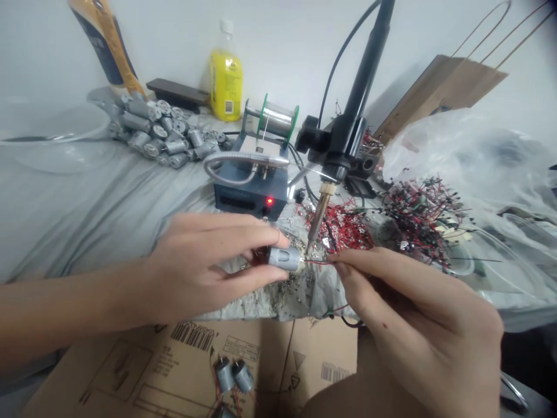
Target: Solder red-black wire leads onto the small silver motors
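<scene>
Between the thumb and fingers of my left hand (pixel 217 261) is a small silver motor (pixel 284 259), lying sideways with its terminal end facing right. My right hand (pixel 391 302) pinches a thin red and dark wire (pixel 318 261) that reaches to that end of the motor. Just above, the tip of a soldering iron (pixel 319 217), clamped in a black holder, points down close to the terminals. Whether the tip touches them I cannot tell. Behind my left hand a blue solder feeder (pixel 252 180) shows a red light, with a solder spool (pixel 278 119) on top.
Many motors (pixel 161 130) are heaped at the back left, near a yellow bottle (pixel 226 75). Piles of red wires (pixel 348 229) and dark wired parts (pixel 422 215) lie to the right, beside clear plastic (pixel 470 151). Several wired motors (pixel 224 374) rest on cardboard (pixel 174 371) in front.
</scene>
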`<act>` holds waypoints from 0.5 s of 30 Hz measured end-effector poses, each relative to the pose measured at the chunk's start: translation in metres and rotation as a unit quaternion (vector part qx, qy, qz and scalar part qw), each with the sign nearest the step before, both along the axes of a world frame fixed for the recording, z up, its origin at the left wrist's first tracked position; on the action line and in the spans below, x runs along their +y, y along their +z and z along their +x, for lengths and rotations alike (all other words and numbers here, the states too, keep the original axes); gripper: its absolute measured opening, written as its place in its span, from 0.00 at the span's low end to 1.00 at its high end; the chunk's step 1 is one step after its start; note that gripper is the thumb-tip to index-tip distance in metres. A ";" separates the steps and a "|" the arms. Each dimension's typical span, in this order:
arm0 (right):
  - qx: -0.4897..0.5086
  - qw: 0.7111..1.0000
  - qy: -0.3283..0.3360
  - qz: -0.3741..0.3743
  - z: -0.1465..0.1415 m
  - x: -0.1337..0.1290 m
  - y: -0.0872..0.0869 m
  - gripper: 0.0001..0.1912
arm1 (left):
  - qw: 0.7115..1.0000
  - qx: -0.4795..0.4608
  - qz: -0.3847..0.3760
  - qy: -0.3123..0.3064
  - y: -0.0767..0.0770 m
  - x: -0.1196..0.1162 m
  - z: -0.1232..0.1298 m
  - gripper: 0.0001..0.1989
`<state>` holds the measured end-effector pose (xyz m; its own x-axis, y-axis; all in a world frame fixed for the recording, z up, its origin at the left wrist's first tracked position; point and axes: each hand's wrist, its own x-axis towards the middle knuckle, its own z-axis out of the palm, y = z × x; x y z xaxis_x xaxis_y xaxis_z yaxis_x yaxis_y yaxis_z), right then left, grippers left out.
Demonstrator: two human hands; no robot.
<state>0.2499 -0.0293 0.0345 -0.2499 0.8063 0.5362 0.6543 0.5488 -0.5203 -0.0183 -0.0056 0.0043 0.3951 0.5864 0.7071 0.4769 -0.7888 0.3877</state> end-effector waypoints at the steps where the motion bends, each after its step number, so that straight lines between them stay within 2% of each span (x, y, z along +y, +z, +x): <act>1: -0.003 1.000 0.004 0.000 0.000 0.000 0.000 0.09 | 1.000 -0.003 -0.001 -0.003 -0.001 0.000 0.000 0.07; 10: -0.028 0.999 0.023 0.001 -0.001 0.001 0.003 0.08 | 0.999 -0.018 -0.011 -0.024 -0.009 0.004 0.001 0.08; 15: -0.027 0.999 0.028 0.003 -0.001 0.003 0.003 0.08 | 0.999 -0.014 -0.019 -0.036 -0.008 0.003 0.001 0.10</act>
<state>0.2487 -0.0262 0.0373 -0.3236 0.7872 0.5249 0.6494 0.5883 -0.4819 -0.0168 -0.0023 -0.0041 0.4178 0.5835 0.6964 0.4080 -0.8054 0.4300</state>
